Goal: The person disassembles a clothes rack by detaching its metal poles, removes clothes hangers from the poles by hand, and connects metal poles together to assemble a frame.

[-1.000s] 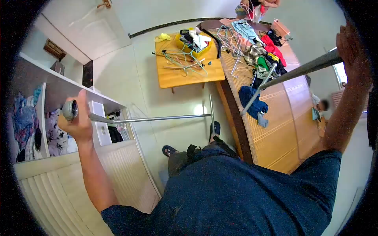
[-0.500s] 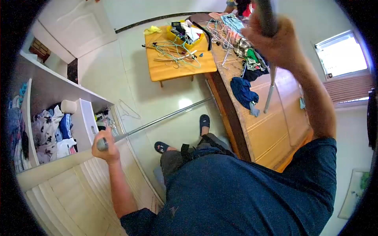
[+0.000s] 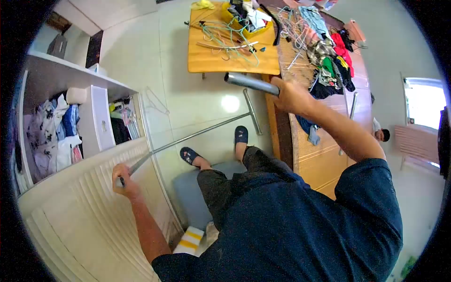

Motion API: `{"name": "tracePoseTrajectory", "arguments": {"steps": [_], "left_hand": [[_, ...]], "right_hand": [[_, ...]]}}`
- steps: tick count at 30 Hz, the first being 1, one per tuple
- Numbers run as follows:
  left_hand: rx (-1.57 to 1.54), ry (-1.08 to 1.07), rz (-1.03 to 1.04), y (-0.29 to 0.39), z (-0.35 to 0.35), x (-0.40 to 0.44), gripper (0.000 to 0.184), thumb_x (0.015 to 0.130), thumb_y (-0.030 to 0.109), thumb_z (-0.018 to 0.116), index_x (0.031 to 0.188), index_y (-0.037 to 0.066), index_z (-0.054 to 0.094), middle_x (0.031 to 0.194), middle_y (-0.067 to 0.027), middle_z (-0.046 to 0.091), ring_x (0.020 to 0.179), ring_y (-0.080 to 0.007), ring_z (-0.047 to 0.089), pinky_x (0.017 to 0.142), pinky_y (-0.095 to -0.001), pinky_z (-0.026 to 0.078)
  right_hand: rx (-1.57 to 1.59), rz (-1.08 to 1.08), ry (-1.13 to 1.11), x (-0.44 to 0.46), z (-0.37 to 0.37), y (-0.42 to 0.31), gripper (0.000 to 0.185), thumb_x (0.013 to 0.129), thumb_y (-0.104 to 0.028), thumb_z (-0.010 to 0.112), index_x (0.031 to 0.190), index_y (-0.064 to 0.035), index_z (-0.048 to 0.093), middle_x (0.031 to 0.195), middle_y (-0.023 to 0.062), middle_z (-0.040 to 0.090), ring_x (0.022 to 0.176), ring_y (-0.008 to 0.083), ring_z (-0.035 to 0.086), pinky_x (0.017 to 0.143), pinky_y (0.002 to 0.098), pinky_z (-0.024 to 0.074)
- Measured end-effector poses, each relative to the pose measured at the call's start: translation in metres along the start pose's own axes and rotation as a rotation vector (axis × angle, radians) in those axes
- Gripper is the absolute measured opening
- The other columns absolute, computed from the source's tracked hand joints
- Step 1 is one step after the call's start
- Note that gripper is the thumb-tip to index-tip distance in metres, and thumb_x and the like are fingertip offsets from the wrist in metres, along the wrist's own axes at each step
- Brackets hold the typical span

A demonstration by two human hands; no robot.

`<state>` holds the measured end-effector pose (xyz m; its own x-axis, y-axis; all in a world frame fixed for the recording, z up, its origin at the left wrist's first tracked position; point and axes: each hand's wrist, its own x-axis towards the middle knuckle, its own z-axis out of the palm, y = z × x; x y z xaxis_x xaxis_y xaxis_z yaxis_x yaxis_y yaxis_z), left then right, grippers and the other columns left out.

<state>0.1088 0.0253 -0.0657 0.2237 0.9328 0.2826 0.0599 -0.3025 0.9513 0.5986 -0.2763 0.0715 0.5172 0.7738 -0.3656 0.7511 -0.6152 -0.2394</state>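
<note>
My left hand [image 3: 126,182] is wrapped round the upper end of a metal pole [image 3: 202,135]. That pole slants down to a T-shaped foot [image 3: 253,113] on the tiled floor. My right hand [image 3: 293,96] grips a thicker grey metal tube [image 3: 251,83], whose open end points left, near the table's front edge. Behind my right forearm, a metal bar [image 3: 353,105] shows over the bed; whether it joins the tube is hidden by my arm.
A wooden table [image 3: 197,61] carries hangers [image 3: 221,40] and a yellow basket [image 3: 260,32]. Clothes [image 3: 329,61] lie on the bed [image 3: 312,167]. An open wardrobe [image 3: 56,70] stands left, a grey stool [image 3: 188,192] by my legs. A person [image 3: 381,135] is beyond the bed.
The tube in my right hand has swung down from pointing up near the camera to pointing left. My left hand still holds its pole. The view has shifted, showing the pole's foot.
</note>
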Motion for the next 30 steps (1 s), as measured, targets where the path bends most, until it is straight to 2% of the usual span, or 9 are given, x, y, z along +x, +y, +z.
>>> {"name": "tracePoseTrajectory", "arguments": {"steps": [4, 7, 10, 14, 22, 26, 27, 28, 30], "left_hand": [[0.263, -0.004, -0.044, -0.007, -0.015, -0.028, 0.014, 0.094, 0.002, 0.061, 0.081, 0.000, 0.057, 0.091, -0.0106, 0.067, 0.087, -0.0201, 0.061, 0.081, -0.0345, 0.049], [0.077, 0.090, -0.317, -0.037, -0.014, -0.057, 0.012, 0.096, 0.008, 0.063, 0.087, 0.001, 0.060, 0.094, -0.0099, 0.067, 0.093, -0.0201, 0.061, 0.090, -0.0373, 0.049], [0.133, -0.009, -0.259, -0.060, -0.006, -0.068, 0.013, 0.097, 0.010, 0.063, 0.086, 0.003, 0.061, 0.093, -0.0088, 0.067, 0.092, -0.0188, 0.061, 0.090, -0.0372, 0.049], [0.146, -0.014, -0.444, -0.064, 0.026, -0.059, 0.013, 0.095, 0.008, 0.061, 0.084, 0.002, 0.060, 0.090, -0.0055, 0.066, 0.091, -0.0170, 0.061, 0.090, -0.0361, 0.048], [-0.058, -0.150, -0.209, -0.120, 0.052, -0.065, 0.015, 0.096, 0.000, 0.054, 0.082, 0.002, 0.055, 0.083, -0.0066, 0.062, 0.082, -0.0179, 0.057, 0.079, -0.0343, 0.047], [0.212, -0.216, -0.175, -0.140, 0.054, -0.078, 0.017, 0.100, 0.007, 0.051, 0.085, 0.001, 0.054, 0.081, -0.0071, 0.059, 0.082, -0.0184, 0.056, 0.076, -0.0347, 0.046], [0.363, -0.305, 0.119, -0.144, 0.054, -0.075, 0.022, 0.102, 0.012, 0.048, 0.082, 0.003, 0.051, 0.077, -0.0053, 0.054, 0.077, -0.0187, 0.051, 0.076, -0.0380, 0.045], [0.362, -0.315, 0.113, -0.148, 0.055, -0.075, 0.022, 0.102, 0.012, 0.048, 0.082, 0.003, 0.051, 0.077, -0.0053, 0.054, 0.077, -0.0187, 0.051, 0.076, -0.0380, 0.045], [-0.185, -0.077, -0.176, -0.153, 0.058, -0.074, 0.027, 0.103, 0.012, 0.048, 0.077, 0.008, 0.044, 0.072, -0.0034, 0.046, 0.070, -0.0184, 0.044, 0.073, -0.0403, 0.043]], "right_hand": [[-0.014, -0.092, -0.123, 0.000, 0.052, 0.033, 0.026, 0.085, -0.012, 0.067, 0.107, -0.0071, 0.056, 0.081, 0.0244, 0.069, 0.082, 0.0470, 0.069, 0.072, 0.0574, 0.0554], [-0.108, -0.084, -0.180, 0.004, 0.093, 0.048, 0.026, 0.085, -0.012, 0.067, 0.108, -0.0071, 0.056, 0.081, 0.0234, 0.070, 0.080, 0.0454, 0.071, 0.071, 0.0560, 0.0566], [-0.170, -0.088, -0.216, 0.006, 0.136, 0.052, 0.024, 0.086, -0.013, 0.064, 0.107, -0.0052, 0.056, 0.081, 0.0236, 0.070, 0.078, 0.0439, 0.072, 0.068, 0.0551, 0.0575], [-0.201, -0.084, -0.241, 0.012, 0.203, 0.049, 0.024, 0.085, -0.014, 0.063, 0.106, -0.0041, 0.056, 0.078, 0.0217, 0.070, 0.073, 0.0416, 0.072, 0.060, 0.0555, 0.0564], [-0.209, -0.106, -0.244, 0.033, 0.284, 0.083, 0.029, 0.087, -0.013, 0.064, 0.113, -0.0080, 0.054, 0.078, 0.0188, 0.070, 0.074, 0.0408, 0.071, 0.063, 0.0527, 0.0567], [-0.222, -0.109, -0.237, 0.036, 0.322, 0.125, 0.035, 0.086, -0.011, 0.066, 0.118, -0.0090, 0.052, 0.079, 0.0204, 0.070, 0.076, 0.0420, 0.071, 0.064, 0.0540, 0.0562], [-0.187, -0.087, -0.258, 0.038, 0.322, 0.131, 0.038, 0.083, -0.009, 0.068, 0.117, -0.0100, 0.052, 0.080, 0.0216, 0.069, 0.078, 0.0431, 0.070, 0.066, 0.0555, 0.0555], [-0.178, -0.069, -0.288, 0.041, 0.319, 0.137, 0.035, 0.081, -0.009, 0.070, 0.111, -0.0096, 0.053, 0.081, 0.0227, 0.069, 0.080, 0.0449, 0.069, 0.067, 0.0558, 0.0550], [-0.132, -0.020, -0.205, 0.050, 0.307, 0.127, 0.025, 0.076, -0.006, 0.071, 0.096, -0.0070, 0.055, 0.080, 0.0228, 0.068, 0.078, 0.0467, 0.067, 0.068, 0.0561, 0.0534]]}}
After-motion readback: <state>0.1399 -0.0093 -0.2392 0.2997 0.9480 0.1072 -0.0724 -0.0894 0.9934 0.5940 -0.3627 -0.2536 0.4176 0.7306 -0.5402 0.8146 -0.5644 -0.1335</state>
